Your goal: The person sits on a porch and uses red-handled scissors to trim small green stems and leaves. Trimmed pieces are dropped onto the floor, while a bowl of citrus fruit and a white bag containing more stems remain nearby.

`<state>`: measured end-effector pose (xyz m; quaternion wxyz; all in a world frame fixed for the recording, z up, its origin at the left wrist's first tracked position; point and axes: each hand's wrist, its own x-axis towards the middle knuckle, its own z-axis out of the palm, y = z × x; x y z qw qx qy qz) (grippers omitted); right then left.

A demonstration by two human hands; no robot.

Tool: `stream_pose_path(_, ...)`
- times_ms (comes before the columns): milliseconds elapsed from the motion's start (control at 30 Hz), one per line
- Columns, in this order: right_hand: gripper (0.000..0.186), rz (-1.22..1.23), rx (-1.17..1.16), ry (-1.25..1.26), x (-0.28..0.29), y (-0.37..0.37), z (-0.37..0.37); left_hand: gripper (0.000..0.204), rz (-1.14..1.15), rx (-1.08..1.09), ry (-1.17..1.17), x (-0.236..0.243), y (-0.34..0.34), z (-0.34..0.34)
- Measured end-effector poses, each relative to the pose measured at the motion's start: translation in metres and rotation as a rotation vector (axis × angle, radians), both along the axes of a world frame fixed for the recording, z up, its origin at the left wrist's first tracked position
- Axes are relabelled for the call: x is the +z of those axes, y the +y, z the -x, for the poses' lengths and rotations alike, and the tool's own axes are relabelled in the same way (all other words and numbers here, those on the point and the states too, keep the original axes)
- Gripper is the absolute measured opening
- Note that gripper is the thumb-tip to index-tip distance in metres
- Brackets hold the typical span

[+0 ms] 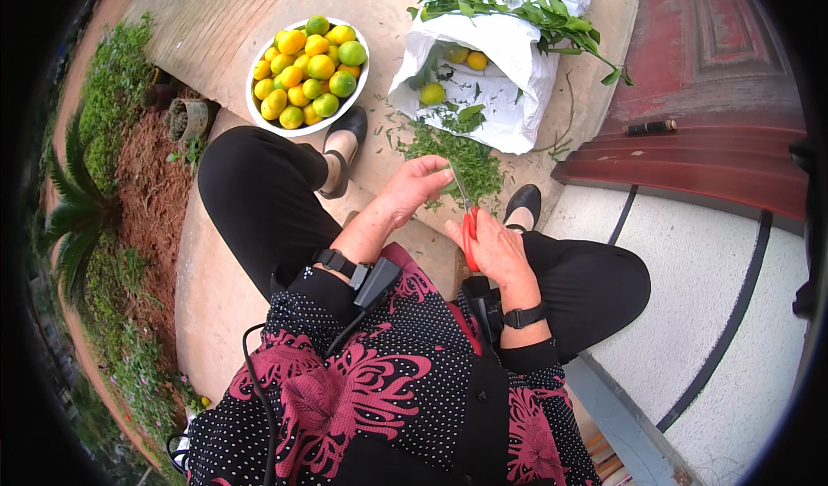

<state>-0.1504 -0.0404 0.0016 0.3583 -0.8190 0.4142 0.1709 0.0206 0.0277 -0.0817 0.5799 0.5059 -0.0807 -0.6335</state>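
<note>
My right hand (496, 249) grips red-handled scissors (467, 224), blades pointing away from me. My left hand (414, 188) reaches forward beside the blade tips, fingers curled; whether it pinches something small I cannot tell. Just beyond both hands lies a pile of cut green leaves (461, 154) on the concrete. Farther off, a white sack (509, 72) lies open with a few citrus fruits (433, 94) inside and leafy branches (517, 7) across it. A white bowl (255, 111) at the left is heaped with yellow and green citrus fruits (310, 68).
I sit on a concrete step with knees apart, black shoes (345, 132) on the ground. A garden bed with red soil and plants (112, 184) runs along the left. A red door (716, 81) and a white wall (690, 313) stand at the right.
</note>
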Motion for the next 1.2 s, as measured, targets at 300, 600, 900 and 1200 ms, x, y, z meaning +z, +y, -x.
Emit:
stream_pose_path(300,0.057,-0.02,-0.017,-0.026,0.011,-0.002,-0.002,0.013,0.01,-0.026,0.031,0.003,0.0,0.0)
stream_pose_path(600,0.06,-0.046,-0.009,-0.005,0.004,-0.001,0.0,0.012,-0.002,-0.082,-0.026,-0.007,0.002,-0.001)
stream_pose_path(900,0.057,-0.064,0.022,0.01,-0.009,0.002,0.003,0.018,-0.11,-0.113,-0.127,-0.012,0.005,0.001)
stream_pose_path(1200,0.056,0.008,0.021,-0.011,-0.024,0.007,0.008,0.007,-0.152,-0.094,-0.165,-0.016,0.005,0.007)
